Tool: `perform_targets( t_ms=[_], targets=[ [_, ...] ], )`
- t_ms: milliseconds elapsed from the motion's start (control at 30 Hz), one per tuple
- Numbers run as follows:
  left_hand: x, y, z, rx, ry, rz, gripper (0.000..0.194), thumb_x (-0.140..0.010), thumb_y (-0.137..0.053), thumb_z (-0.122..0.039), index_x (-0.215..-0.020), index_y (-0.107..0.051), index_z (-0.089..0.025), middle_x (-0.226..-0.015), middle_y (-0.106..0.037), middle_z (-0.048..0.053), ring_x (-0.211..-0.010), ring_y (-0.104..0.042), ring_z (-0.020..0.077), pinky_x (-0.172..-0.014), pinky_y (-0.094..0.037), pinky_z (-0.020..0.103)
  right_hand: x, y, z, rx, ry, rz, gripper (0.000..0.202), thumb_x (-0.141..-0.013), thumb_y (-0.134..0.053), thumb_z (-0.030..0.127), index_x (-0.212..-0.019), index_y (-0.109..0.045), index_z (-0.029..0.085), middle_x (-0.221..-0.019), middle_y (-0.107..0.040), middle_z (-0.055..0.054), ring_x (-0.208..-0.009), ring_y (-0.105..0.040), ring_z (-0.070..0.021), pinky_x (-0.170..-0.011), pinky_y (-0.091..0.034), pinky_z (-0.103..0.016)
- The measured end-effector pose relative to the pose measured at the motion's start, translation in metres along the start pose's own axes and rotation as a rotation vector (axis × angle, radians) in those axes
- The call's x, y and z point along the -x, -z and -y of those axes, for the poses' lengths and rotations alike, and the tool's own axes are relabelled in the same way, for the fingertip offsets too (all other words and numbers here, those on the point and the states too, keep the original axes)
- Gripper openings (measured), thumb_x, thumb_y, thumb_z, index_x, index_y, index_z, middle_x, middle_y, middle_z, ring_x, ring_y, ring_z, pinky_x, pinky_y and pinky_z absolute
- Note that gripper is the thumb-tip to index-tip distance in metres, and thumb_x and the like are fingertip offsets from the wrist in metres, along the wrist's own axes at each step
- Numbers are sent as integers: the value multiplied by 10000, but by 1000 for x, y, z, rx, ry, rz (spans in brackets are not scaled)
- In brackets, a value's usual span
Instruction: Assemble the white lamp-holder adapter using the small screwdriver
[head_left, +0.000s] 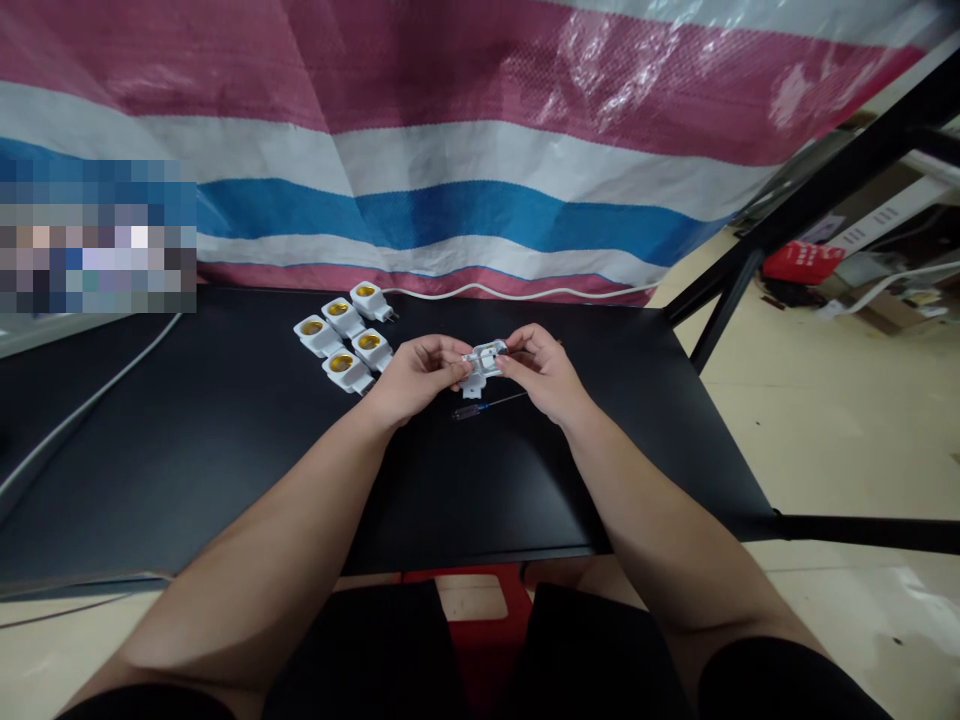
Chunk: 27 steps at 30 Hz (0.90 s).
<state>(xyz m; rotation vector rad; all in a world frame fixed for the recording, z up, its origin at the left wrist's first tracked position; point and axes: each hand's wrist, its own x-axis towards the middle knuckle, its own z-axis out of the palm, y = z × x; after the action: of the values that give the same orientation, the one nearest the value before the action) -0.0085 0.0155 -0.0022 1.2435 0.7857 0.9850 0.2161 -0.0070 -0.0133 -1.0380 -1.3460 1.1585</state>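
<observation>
Over the middle of the black table, both hands grip a small white plastic housing, its hollow inner side facing up. My left hand pinches its left end between thumb and fingers. The right end is held by my right hand, thumb on top. Just below the housing shows another white plastic piece; whether it is joined on cannot be seen. A screwdriver with a dark, blue-ended handle lies beneath, its shaft pointing toward my right hand. Left of my left hand sit several white plug-in units with round amber lenses.
A white cable runs along the back of the black table, before a striped plastic sheet. Another cable crosses the left side. Black metal frame bars stand at the right edge. A red stool is below.
</observation>
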Motion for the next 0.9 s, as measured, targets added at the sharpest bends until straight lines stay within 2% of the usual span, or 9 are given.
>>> perform_targets(
  t_ms=[167, 300, 433, 500, 600, 667, 733, 900],
  targets=[
    [0, 0, 3, -24, -14, 0, 400, -723, -989, -311, -1021, -795, -126, -816, -759, 56, -686, -688, 138, -648, -574, 256, 0, 0, 0, 33, 39, -9, 397, -829, -881, 473, -1002, -589, 268, -1090, -678, -30, -921, -665, -179, -895, -581, -384],
    [1, -2, 1, -34, -38, -52, 372, -734, -969, -315, -1007, -799, -129, -802, -751, 48, -673, -669, 129, -646, -561, 249, 1, -2, 0, -16, 39, 1, 380, -848, -881, 455, -1009, -595, 263, -1024, -641, -8, -854, -644, -155, -874, -576, -373],
    [1, -3, -6, -10, -102, -141, 306, -751, -938, -299, -971, -798, -140, -779, -742, 33, -677, -657, 115, -686, -570, 242, 3, -1, 2, 17, 82, 48, 386, -933, -794, 516, -1155, -575, 288, -1124, -689, -39, -1031, -691, -206, -983, -582, -420],
    [0, -2, -9, 12, -135, -216, 284, -754, -926, -299, -955, -786, -156, -772, -723, 18, -690, -662, 119, -679, -575, 238, 4, 0, 5, 157, 125, 74, 294, -1011, -690, 496, -1194, -583, 292, -1210, -718, -67, -1121, -695, -235, -1024, -576, -461],
    [-1, 0, -13, 52, -122, -287, 259, -771, -895, -308, -939, -753, -172, -786, -710, 13, -692, -681, 129, -639, -582, 238, 6, 0, 6, 506, 274, 178, 130, -1047, -615, 322, -1156, -672, 283, -1269, -750, -76, -1229, -674, -276, -1111, -527, -535],
    [-1, 0, -13, 71, -87, -296, 244, -784, -874, -302, -936, -733, -173, -788, -714, 15, -660, -687, 127, -617, -584, 239, 6, 0, 4, 652, 374, 283, 199, -1024, -587, 199, -1143, -727, 278, -1296, -771, -67, -1335, -639, -296, -1185, -472, -574],
    [-1, -1, -12, 77, -57, -303, 222, -800, -854, -286, -935, -722, -170, -786, -718, 19, -642, -693, 125, -615, -590, 241, 7, -1, 2, 721, 399, 351, 311, -1006, -545, 117, -1158, -763, 277, -1341, -779, -56, -1399, -613, -303, -1213, -443, -595],
    [-2, -4, -9, 84, 5, -342, 155, -834, -814, -244, -920, -718, -157, -816, -726, 26, -664, -712, 120, -649, -609, 239, 6, 4, 2, 887, 344, 311, 458, -923, -565, 30, -1201, -813, 297, -1327, -781, -43, -1267, -618, -320, -1133, -482, -590]
  ],
)
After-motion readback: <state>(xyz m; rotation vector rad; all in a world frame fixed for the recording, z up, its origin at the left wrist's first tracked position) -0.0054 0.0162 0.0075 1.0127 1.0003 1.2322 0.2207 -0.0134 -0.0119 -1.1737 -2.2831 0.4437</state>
